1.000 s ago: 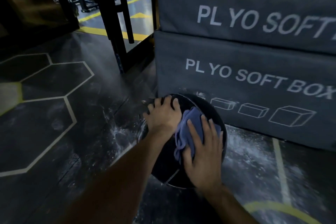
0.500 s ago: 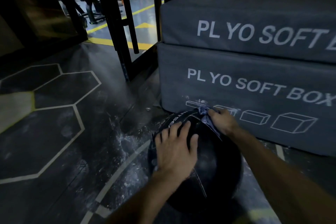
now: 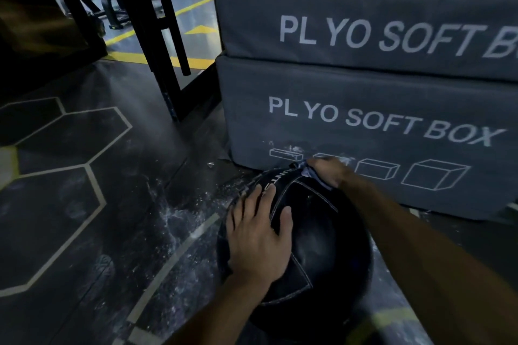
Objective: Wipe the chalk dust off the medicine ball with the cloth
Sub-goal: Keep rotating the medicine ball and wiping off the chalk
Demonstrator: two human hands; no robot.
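- The medicine ball (image 3: 314, 235) sits on the dark gym floor (image 3: 84, 204), right up against the lower plyo soft box (image 3: 364, 126), with chalk dust (image 3: 179, 216) scattered on the floor to its left.
- Left hand (image 3: 258, 238) is spread flat on the near-left side of the ball, fingers straight and pressing, not gripping anything. Looks like it's just there to stop the ball rolling.
- Right hand (image 3: 326, 173) is over the far top of the ball, fingers bunched round the cloth (image 3: 309, 173). Only a small bluish wad pokes out by the knuckles, so I can't tell how much fabric is actually on the leather.
- I'd say we're mid-wipe on the far side, the bit nearest the box.
- To do this well: keep the left palm planted so the ball doesn't spin away under the stroke, and flatten the cloth out more instead of keeping it balled up, so you cover more per pass.
- Drag toward yourself along the stitched seams, that's where I'd expect chalk to hide.
- There's a faint pale haze on the near-right panel that probably still needs a go.
- Watch the floor dust: roll the ball through it and it'll likely pick chalk right back up.
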